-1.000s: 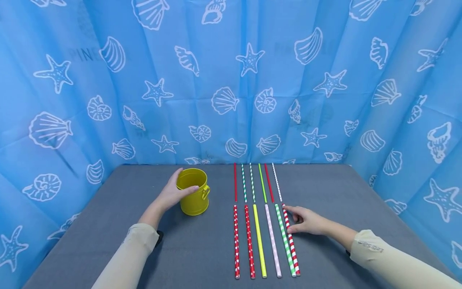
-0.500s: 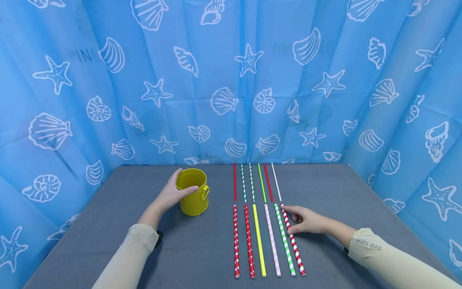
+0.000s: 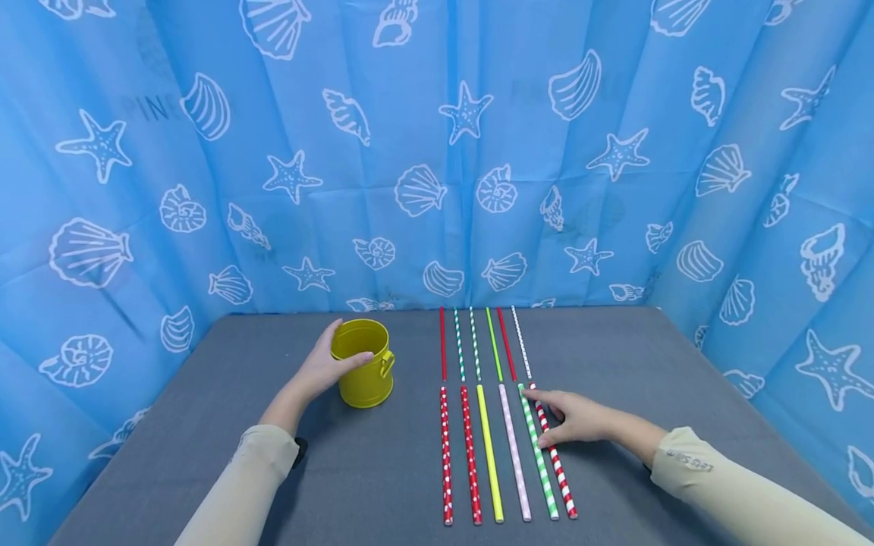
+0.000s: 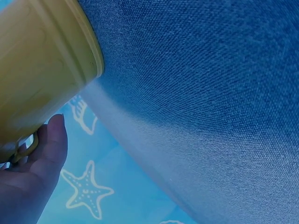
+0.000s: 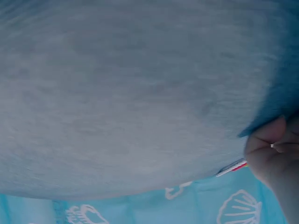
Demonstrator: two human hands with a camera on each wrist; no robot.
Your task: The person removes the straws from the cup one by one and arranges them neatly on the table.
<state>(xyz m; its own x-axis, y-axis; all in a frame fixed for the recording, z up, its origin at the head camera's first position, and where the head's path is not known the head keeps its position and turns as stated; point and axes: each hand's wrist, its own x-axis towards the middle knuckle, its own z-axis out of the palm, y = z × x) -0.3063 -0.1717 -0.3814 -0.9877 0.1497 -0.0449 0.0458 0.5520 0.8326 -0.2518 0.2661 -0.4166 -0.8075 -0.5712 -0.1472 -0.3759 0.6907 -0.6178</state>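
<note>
My left hand point(image 3: 326, 369) holds a yellow metal bucket point(image 3: 367, 383) at its left side, thumb across the front near the rim and fingers behind. The bucket stands upright on the table; in the left wrist view its yellow wall point(image 4: 42, 60) fills the upper left. My right hand point(image 3: 576, 418) lies over a red-and-white striped straw point(image 3: 558, 470). Its index fingertip and thumb tip touch or hover at the green-and-white striped straw point(image 3: 542, 470); contact is hard to tell. The right wrist view shows only part of that hand point(image 5: 273, 154).
Left of these lie a pink straw point(image 3: 515, 455), a yellow straw point(image 3: 489, 455) and two red dotted straws point(image 3: 471, 455). A far row of thinner straws point(image 3: 495, 345) reaches towards the grey table's point(image 3: 273, 349) back edge. Behind hangs a blue shell-print curtain point(image 3: 423, 250).
The near end of the red-and-white straw has swung right, away from the green-and-white one. My right hand has since shifted slightly left to the green-and-white straw. The left hand stays on the bucket.
</note>
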